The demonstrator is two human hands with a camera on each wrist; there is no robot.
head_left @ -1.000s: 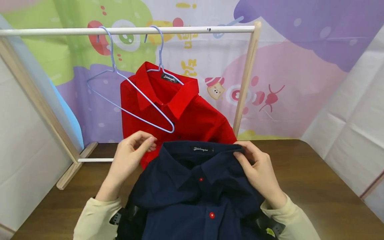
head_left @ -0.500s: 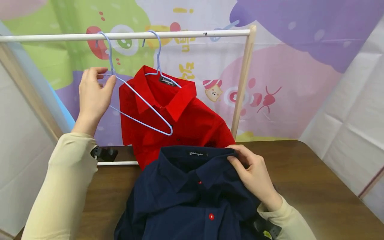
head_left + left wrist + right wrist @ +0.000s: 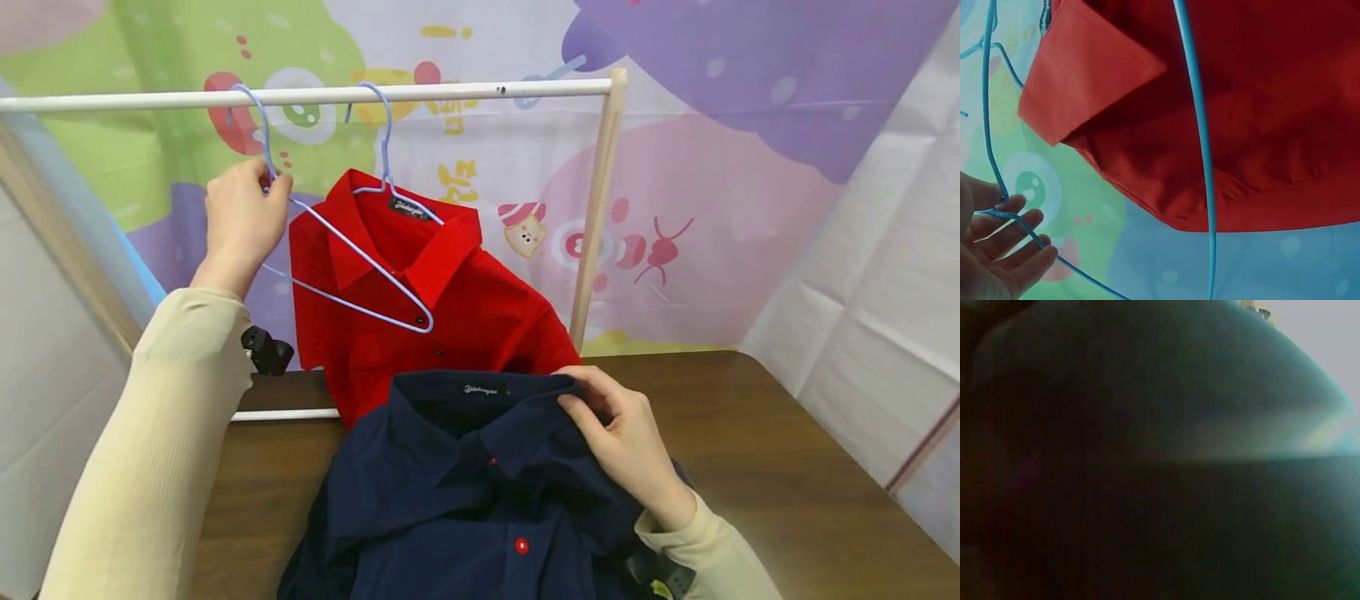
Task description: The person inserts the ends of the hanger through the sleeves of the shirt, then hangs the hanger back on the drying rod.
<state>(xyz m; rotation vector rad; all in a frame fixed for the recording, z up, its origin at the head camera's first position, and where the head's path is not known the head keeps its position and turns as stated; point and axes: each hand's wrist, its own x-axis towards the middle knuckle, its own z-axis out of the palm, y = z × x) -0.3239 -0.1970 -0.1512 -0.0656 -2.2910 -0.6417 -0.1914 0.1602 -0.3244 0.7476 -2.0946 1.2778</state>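
Observation:
My left hand is raised to the empty blue wire hanger, pinching it just below the hook. In the left wrist view, thumb and fingers meet at the hanger's neck, and its hook is still over the rail. Lower down, my right hand pinches the collar of a navy shirt with red buttons, at the collar's right side. The right wrist view is dark and blurred, nearly filled by cloth, so the fingers are hidden there.
A red shirt hangs on a second blue hanger from the white rail. The rack's wooden post stands on the right of a brown table. A printed cloth backdrop closes off the back.
My left hand has left the navy shirt's collar area, moved up and left, and taken hold of the empty hanger. The right hand keeps its pinch on the collar. The head view has shifted slightly.

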